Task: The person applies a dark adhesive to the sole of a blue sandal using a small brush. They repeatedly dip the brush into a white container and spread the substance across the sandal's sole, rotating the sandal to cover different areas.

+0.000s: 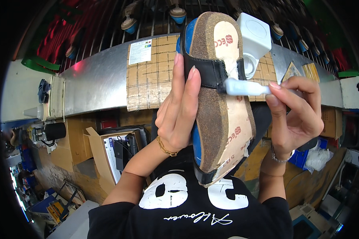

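Observation:
An unfinished sandal [215, 107] on a blue last is held up in front of my chest, its underside facing up. Brown edging surrounds a pale, printed insole layer, and a black strap [205, 72] folds over onto it. My left hand [179, 105] grips the sandal along its left side, two fingers against the strap; part of this grip is hidden behind the sandal. Between thumb and fingertips, my right hand [297, 111] pinches a small brush [247, 87] with a pale blue-white handle. Its dark tip touches the strap's folded edge.
Behind the sandal, a white container [254, 34] stands on a cardboard-covered patch [159, 85] of the metal bench [93, 85]. Farther back, more blue lasts [178, 16] sit on a rack of bars. An open carton [103, 159] stands low at left.

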### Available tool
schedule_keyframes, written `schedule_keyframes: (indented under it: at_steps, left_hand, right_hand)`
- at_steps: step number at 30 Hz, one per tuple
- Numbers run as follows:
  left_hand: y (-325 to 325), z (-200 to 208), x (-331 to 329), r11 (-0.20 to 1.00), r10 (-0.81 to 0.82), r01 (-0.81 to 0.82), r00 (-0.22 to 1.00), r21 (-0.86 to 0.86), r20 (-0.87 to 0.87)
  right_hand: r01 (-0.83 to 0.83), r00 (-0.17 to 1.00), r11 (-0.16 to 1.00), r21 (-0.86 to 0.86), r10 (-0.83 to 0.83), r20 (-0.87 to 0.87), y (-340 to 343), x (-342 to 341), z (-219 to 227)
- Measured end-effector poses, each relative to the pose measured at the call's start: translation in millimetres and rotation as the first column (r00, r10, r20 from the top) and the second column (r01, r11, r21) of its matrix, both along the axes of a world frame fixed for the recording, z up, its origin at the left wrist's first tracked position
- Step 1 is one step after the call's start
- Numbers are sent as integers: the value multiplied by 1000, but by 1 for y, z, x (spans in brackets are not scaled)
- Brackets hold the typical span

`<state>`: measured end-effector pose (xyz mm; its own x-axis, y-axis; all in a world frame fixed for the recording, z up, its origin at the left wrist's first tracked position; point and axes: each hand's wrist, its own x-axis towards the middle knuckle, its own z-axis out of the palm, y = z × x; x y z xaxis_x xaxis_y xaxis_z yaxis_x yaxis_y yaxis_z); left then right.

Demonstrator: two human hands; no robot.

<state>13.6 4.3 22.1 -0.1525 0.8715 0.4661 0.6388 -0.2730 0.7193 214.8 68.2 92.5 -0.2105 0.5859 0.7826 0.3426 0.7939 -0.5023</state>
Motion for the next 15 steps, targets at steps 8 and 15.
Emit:
schedule_keyframes:
  at_steps: [8,15]
  left_hand:
    - [6,0,6,998,-38,30,984,48,172]
    - [15,-4,17,944,115,-148,985,295,126]
  right_hand:
    - [-138,988,985,-108,145,60,6,13,5]
    - [-164,986,973,-161,165,-9,-9,9,-4]
